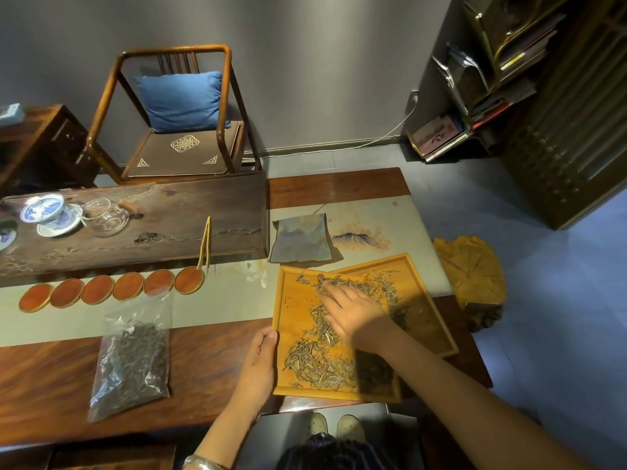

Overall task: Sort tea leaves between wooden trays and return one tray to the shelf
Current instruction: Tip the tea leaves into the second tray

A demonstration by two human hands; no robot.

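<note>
Two light wooden trays lie at the table's near right. The near tray (288, 320) carries pale, needle-like tea leaves (315, 364) spread from its far end to its near end. The far tray (431, 320) sits partly under it and holds a few leaves. My left hand (259, 361) grips the near tray's left rim, thumb on top. My right hand (353, 310) lies flat over the leaves with fingers stretched toward the far end. A dark wooden shelf (570, 130) stands at the right.
A clear bag of dark tea (132, 357) lies to the left. Several round red coasters (112, 288) line the runner. Behind are a dark tea board (169, 218) with cups, tweezers (205, 242), a folded cloth (302, 242), a chair (176, 117) and a carved stump (471, 276).
</note>
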